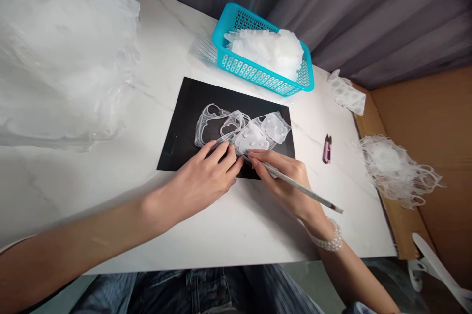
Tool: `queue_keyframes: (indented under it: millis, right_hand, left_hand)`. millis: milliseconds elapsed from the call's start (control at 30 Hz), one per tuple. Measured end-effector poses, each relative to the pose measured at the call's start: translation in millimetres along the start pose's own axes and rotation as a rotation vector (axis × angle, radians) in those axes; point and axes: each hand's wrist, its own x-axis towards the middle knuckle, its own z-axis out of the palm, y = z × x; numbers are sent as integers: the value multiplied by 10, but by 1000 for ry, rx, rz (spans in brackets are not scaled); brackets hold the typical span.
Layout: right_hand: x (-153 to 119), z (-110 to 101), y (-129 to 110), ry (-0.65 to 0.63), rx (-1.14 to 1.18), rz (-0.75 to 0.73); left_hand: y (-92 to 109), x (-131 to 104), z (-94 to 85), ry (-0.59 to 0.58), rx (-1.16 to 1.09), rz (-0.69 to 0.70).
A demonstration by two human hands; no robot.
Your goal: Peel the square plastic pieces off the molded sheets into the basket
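A translucent white moulded sheet with curled outlines and flat plates [251,138] lies on a black mat [184,102]. My left hand [206,171] rests with its fingers spread on the sheet's near edge, pressing on it and holding nothing. In my right hand [282,176] is a thin pale pen-like tool [302,188], pinched near its front end. Its tip is at the near edge of the sheet, hidden by my fingers. The tool's dark-banded rear end points to the lower right.
Behind the mat stands a blue basket [258,74] of white pieces. Pink-handled snips [327,149] lie to the right. A large translucent bag [62,53] covers the left. White scraps [396,169] hang over the right edge by a cardboard box [424,117]; another scrap [346,93] lies behind.
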Motion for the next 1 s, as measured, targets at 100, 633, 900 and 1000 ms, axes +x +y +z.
queue_keyframes:
  millis: [100, 633, 900, 1000]
  right_hand:
    - [6, -113, 33, 96, 9, 74]
    - [-277, -118, 371, -174, -114, -255]
    - [-284, -187, 392, -179, -117, -317]
    - [-293, -198, 377, -184, -119, -312]
  left_hand:
    - [23, -16, -18, 5, -74, 2]
    - [-765, 909, -34, -126, -396, -231]
    - [-721, 912, -160, -19, -143, -407]
    - [-723, 858, -236, 52, 30, -468]
